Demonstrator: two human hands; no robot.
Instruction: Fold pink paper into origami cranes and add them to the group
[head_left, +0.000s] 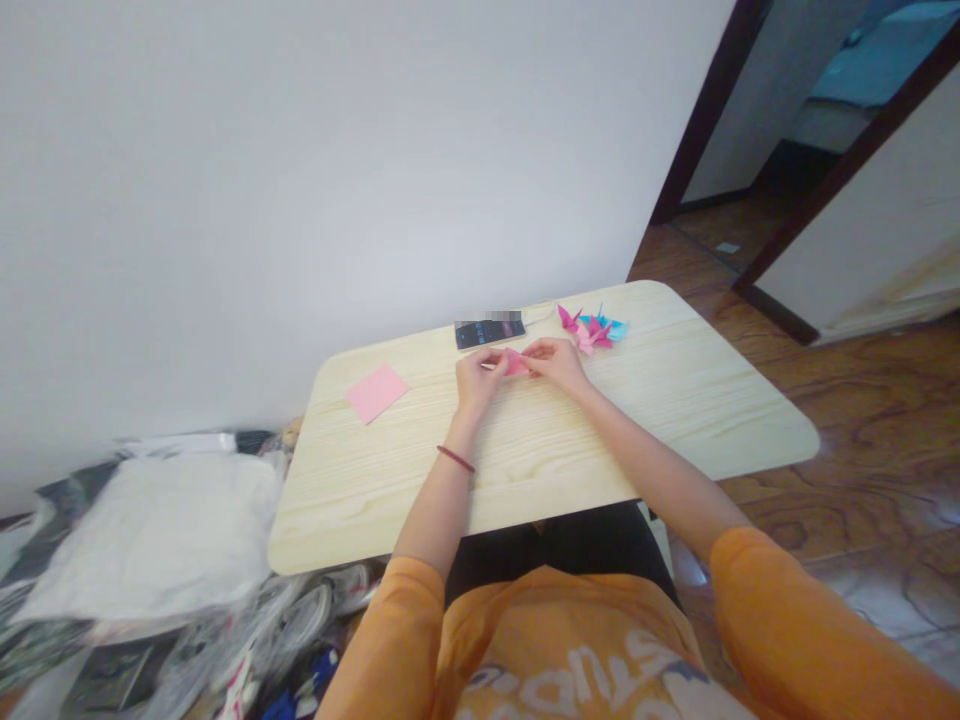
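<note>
Pinching a small folded pink paper [515, 364] btwn both hands, low over the wood table [675, 400], about mid-way along its far half. L hand [474, 380] and R hand [555, 362] are both narrow, fingers closed in on the paper from either side, so most of it is hidden; exact fold shape can't be told from this view.

For a clean fold, best to keep fingertips right at the crease, line up edges first, then press once, firmly, w/ a thumbnail along the line. Wrists low and steady help, and the flat table top gives a firmer surface for sharpening creases than mid-air.

Just beyond the hands: a phone [489, 334] w/ a white cable [544, 312], and a small pile of pink and blue origami cranes [590, 330] near R hand. A flat pink sheet [376, 393] lies well left of L hand, clear of the work. Red bracelet [455, 459] on L wrist; orange sleeves [397, 620] pushed back on both forearms, away from the paper.
</note>
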